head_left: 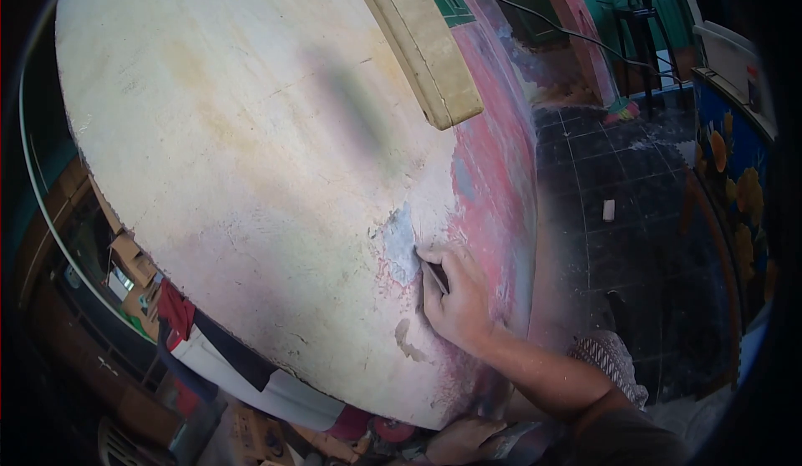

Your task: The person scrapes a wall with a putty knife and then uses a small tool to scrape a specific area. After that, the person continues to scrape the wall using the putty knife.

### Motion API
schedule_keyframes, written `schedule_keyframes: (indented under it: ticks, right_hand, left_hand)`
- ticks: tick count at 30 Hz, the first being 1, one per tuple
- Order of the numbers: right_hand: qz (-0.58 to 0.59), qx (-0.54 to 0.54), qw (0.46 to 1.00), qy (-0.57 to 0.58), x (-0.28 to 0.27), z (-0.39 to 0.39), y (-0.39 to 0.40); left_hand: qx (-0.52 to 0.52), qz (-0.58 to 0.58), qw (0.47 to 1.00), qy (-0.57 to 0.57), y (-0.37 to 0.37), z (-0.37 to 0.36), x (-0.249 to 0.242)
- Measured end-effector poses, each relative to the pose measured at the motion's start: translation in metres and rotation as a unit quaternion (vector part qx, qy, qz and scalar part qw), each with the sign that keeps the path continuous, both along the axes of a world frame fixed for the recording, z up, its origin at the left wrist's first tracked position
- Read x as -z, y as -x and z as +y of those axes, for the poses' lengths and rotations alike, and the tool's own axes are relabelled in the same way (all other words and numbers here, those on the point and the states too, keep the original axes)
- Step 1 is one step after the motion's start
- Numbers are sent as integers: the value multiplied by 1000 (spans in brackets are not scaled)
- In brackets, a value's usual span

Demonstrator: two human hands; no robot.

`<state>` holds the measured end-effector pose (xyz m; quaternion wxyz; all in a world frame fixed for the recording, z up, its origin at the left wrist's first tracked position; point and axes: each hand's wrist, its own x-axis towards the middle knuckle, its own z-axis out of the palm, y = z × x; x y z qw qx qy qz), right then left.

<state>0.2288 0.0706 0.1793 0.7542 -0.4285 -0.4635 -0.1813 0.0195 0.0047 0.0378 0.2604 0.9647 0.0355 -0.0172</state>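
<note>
My right hand [458, 299] is at the cream wall [234, 174], its thumb and fingers pinched around a small, thin, flat piece [435, 279] whose kind I cannot make out. The fingertips are at the right edge of a pale blue-grey patch [400, 240] where the cream paint has come off. Below the hand's left side, a smaller brown-grey patch [408, 341] shows in the paint. Worn pink paint [493, 199] covers the wall to the right. My left hand is not in view.
A cream box [426, 57] with a black cable [551, 23] juts from the wall above. On the dark tiled floor [585, 257] are a small pale block [608, 210], a broom [622, 111] and a black stool [639, 32]. Mixed items [138, 274] lie lower left.
</note>
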Motion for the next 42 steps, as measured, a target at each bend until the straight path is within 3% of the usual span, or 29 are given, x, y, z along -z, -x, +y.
schedule_keyframes:
  ticks: [1,4,10,13,19,28,31,34,42]
  right_hand:
    - [-7,-1,1000,1,-1,1,-3]
    - [-12,-10,1000,6,-3,3,-7]
    - [-12,-7,1000,7,-3,4,-9]
    - [-3,-5,1000,-1,-2,9,-10]
    - [-9,-7,1000,19,-4,1,-10]
    - [-10,-11,1000,25,-1,0,-11]
    - [5,-13,999,29,3,2,-7]
    - [-6,5,1000,27,0,-2,-5]
    - [22,-44,998,33,-1,2,-11]
  left_hand:
    - [15,-20,999,19,-2,1,-1]
    - [-46,-28,996,-66,1,-7,18]
    - [-3,-75,997,13,7,5,36]
    - [1,1,1000,-7,2,-1,11]
    - [-15,51,997,-58,0,0,18]
    - [-18,-102,994,-41,13,4,51]
    - [-15,-2,1000,-9,4,-1,23]
    - [-48,10,998,-28,-2,-8,6]
    - [-16,-70,997,-42,14,4,36]
